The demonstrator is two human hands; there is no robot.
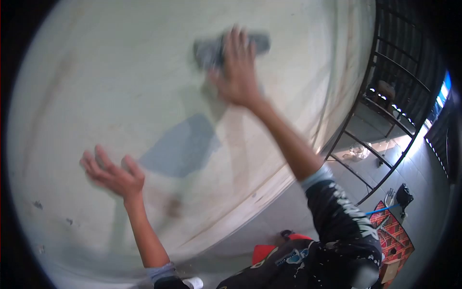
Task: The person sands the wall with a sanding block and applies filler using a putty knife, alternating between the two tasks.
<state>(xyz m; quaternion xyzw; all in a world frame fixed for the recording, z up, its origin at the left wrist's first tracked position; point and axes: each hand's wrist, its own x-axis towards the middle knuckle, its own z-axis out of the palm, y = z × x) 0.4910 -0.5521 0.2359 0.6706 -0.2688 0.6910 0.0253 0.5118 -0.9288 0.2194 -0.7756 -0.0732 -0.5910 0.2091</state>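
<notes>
A large pale, greenish-white panel (110,91) fills most of the head view. At its upper part, a blurred grey pad (208,52) lies against the surface. My right hand (238,72) presses over the pad, fingers across its middle and thumb low on its left side. Lower left, my left hand (113,173) is open and holds nothing, its fingers spread close over the panel. Between the hands is a smooth blue-grey patch (185,147) on the panel. Brownish stains mark the surface in places.
A dark metal scaffold frame (373,115) stands at the right on the tiled floor (332,185). On a red patterned mat (392,236) lie tools, with a blue hose (380,210) beside it. A white roll (194,282) shows at the bottom edge.
</notes>
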